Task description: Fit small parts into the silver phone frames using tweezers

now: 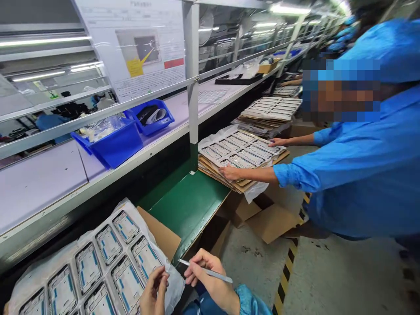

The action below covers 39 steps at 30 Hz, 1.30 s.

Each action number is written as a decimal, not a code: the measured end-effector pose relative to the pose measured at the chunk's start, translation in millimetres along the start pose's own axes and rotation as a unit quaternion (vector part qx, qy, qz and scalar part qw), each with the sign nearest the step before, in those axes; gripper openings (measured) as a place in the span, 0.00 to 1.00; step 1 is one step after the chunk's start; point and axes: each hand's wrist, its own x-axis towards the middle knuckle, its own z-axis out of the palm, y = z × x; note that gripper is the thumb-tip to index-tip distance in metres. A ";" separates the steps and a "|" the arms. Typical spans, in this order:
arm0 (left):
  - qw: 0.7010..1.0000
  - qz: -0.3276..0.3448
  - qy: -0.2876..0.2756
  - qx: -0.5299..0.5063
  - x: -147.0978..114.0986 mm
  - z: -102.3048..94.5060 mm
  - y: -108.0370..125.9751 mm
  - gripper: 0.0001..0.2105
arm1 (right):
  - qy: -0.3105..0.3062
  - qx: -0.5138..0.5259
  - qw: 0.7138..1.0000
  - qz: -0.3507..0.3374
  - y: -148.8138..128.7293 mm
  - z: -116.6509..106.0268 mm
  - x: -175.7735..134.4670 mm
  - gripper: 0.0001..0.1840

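Observation:
My right hand (211, 276) grips a pair of slim silver tweezers (218, 275), their tip pointing left toward my other hand. With thumb and fingertips pressed together, my left hand (155, 289) hovers at the right edge of a white moulded tray (70, 245); anything in that pinch is hidden or too small to name. Several phone frames (127, 280) with blue strips lie in rows in the tray's pockets. A cardboard piece (160, 234) sticks out behind the tray.
A co-worker in blue (354, 183) touches a stacked tray of phone frames (243, 151) on the right. Blue bins (114, 144) stand on the conveyor (42, 183). Beyond my tray is a green bench top (187, 205). Open cardboard boxes (275, 221) sit on the floor.

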 end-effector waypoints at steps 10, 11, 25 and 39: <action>0.998 -0.025 0.029 -0.049 -1.3 26.0 37.5 0.28 | -0.012 0.002 0.999 -0.030 -22.3 -20.8 21.8 0.24; 0.997 -0.026 0.034 -0.059 -1.8 24.8 37.8 0.28 | -0.022 0.000 0.998 -0.058 -26.4 -19.3 23.4 0.22; 0.965 -0.065 -0.015 -0.254 -29.0 12.2 97.8 0.20 | -0.215 -0.112 0.933 -0.267 -85.6 5.0 17.5 0.14; 0.949 -0.056 0.010 -0.310 -36.5 2.3 102.0 0.17 | -0.253 -0.113 0.923 -0.267 -84.1 19.1 19.1 0.18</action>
